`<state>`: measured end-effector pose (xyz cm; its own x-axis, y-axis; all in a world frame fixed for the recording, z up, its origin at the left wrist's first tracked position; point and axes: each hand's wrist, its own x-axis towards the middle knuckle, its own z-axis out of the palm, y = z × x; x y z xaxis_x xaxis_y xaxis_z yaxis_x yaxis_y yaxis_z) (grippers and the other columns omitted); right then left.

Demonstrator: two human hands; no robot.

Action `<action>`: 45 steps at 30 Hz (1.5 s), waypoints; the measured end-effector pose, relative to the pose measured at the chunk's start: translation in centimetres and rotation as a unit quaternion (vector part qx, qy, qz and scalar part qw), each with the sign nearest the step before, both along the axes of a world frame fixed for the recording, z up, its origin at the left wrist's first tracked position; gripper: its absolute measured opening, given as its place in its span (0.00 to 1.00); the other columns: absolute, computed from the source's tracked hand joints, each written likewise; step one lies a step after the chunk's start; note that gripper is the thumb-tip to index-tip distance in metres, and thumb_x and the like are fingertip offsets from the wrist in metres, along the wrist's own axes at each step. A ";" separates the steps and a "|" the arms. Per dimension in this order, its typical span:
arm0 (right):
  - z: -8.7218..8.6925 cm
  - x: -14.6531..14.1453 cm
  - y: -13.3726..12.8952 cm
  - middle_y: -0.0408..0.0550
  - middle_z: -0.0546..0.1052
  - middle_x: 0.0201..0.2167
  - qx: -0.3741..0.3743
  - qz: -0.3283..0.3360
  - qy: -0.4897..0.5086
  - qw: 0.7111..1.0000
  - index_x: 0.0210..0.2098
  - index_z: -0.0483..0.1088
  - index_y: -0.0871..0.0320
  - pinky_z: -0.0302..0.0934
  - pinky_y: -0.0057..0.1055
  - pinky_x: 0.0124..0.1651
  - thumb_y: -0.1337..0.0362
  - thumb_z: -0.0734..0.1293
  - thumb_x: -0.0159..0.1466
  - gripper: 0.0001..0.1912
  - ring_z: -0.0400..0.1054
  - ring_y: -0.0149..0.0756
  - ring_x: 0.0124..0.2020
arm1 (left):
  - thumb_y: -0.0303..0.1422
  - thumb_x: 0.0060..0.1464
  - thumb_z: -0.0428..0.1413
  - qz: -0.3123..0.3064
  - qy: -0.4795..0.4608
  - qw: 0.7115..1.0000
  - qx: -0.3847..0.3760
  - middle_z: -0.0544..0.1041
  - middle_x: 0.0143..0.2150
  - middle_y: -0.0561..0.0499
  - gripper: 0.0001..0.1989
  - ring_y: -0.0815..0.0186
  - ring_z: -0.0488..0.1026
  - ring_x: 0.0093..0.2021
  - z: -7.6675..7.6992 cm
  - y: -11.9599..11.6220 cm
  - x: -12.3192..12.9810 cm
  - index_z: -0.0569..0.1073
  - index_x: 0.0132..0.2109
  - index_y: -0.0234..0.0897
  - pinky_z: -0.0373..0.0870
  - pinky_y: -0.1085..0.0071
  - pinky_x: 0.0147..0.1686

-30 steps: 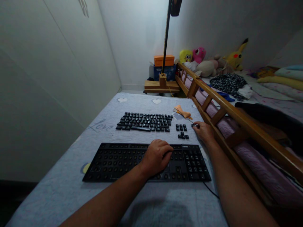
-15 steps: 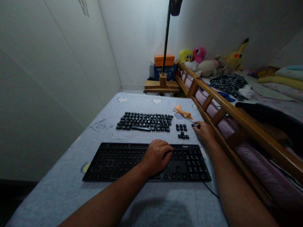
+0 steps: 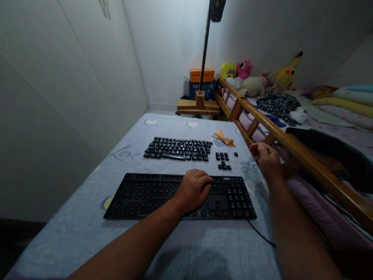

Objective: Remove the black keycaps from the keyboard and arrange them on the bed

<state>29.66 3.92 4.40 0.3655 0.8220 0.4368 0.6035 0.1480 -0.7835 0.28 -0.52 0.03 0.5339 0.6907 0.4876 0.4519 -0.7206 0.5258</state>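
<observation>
The left hand (image 3: 192, 190) rests on the partly bare keyboard (image 3: 157, 195), the right hand (image 3: 269, 161) beyond loose keycaps (image 3: 174, 157), both grips indeterminable.

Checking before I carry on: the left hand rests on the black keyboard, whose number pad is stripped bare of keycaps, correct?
Not quite: the head view shows the number pad with keycaps on it, not stripped bare. The left hand does rest on the black keyboard.
</observation>
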 end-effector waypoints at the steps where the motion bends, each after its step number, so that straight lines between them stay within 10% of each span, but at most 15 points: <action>1: 0.6 -0.4 -0.6 0.46 0.74 0.27 0.011 0.017 0.022 1.000 0.31 0.73 0.57 0.61 0.29 0.32 0.53 0.58 0.65 0.19 0.67 0.35 0.29 | 0.25 0.56 0.56 0.004 0.000 1.000 -0.001 0.79 0.40 0.48 0.07 0.60 0.73 0.43 0.0 0.0 0.0 0.76 0.40 0.37 0.67 0.61 0.46; 10: 3.3 -3.8 -6.6 0.41 0.65 0.19 -0.173 0.180 0.005 0.968 0.27 0.69 0.57 0.54 0.28 0.25 0.47 0.58 0.67 0.23 0.60 0.31 0.22 | 0.24 0.53 0.58 0.046 0.013 0.999 -0.019 0.77 0.44 0.48 0.09 0.58 0.71 0.47 -0.2 0.2 0.0 0.76 0.42 0.38 0.67 0.58 0.50; 16: 2.1 -5.2 -9.6 0.42 0.71 0.26 -0.215 0.201 -0.039 0.955 0.32 0.70 0.55 0.60 0.29 0.31 0.54 0.64 0.64 0.12 0.66 0.34 0.28 | 0.25 0.53 0.57 0.045 0.031 0.998 -0.025 0.77 0.44 0.48 0.10 0.58 0.71 0.47 -0.3 0.2 0.0 0.76 0.43 0.39 0.67 0.58 0.51; 23: -0.5 -5.0 -9.6 0.40 0.69 0.24 -0.225 0.160 -0.025 0.961 0.33 0.69 0.56 0.56 0.27 0.26 0.60 0.65 0.59 0.06 0.63 0.32 0.24 | 0.25 0.53 0.58 0.042 0.048 0.997 -0.035 0.77 0.44 0.47 0.09 0.58 0.71 0.47 -0.3 0.3 -0.1 0.76 0.43 0.38 0.67 0.58 0.50; 45: -0.8 -5.7 -9.7 0.39 0.70 0.22 -0.186 0.159 -0.108 0.964 0.29 0.68 0.55 0.56 0.28 0.27 0.61 0.64 0.59 0.05 0.62 0.31 0.21 | 0.25 0.54 0.58 0.034 0.055 0.997 -0.033 0.77 0.44 0.48 0.09 0.58 0.71 0.47 -0.4 0.4 -0.1 0.76 0.42 0.39 0.67 0.59 0.50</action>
